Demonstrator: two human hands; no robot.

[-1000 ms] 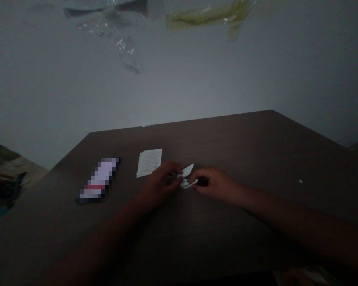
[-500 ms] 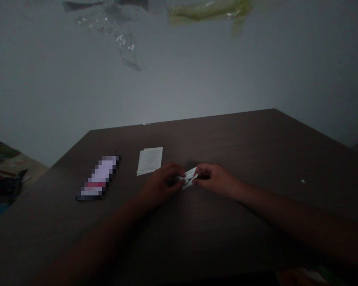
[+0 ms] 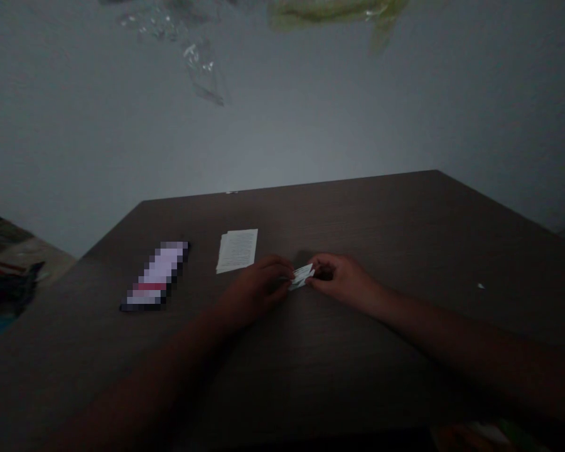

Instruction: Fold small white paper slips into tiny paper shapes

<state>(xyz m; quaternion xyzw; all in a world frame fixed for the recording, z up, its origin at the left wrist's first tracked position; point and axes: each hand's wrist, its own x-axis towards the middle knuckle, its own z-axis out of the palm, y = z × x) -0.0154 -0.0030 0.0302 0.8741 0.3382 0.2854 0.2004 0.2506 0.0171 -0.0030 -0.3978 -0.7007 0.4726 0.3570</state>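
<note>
I see both hands meeting near the middle of the dark wooden bench (image 3: pixel 405 238), and the light is so low that fine detail is lost. My left hand (image 3: pixel 257 290) has its grip pressed together on the left end of a small folded paper slip (image 3: pixel 302 276), thumb and fingers closed over it. My right hand (image 3: pixel 341 279) pinches the right end of the same slip, fingers curled in, so the slip is held between the two hands just above or on the bench surface; I cannot tell which. The slip is pale, with faint dark markings that I cannot read, and it sits slightly tilted, its right end higher.

Just beyond my left hand lies a white printed sheet (image 3: pixel 237 250), flat on the bench and apart from the slip. Further left rests a long flat object (image 3: pixel 156 276) whose face is blurred out, lying at an angle near the bench's left edge. A tiny pale scrap (image 3: pixel 480 286) lies well apart to the right.

Behind the bench is a plain grey wall (image 3: pixel 75 138). At the top of the view hang crumpled clear plastic (image 3: pixel 202 69) and a yellowish-green plastic piece (image 3: pixel 334 9).
</note>
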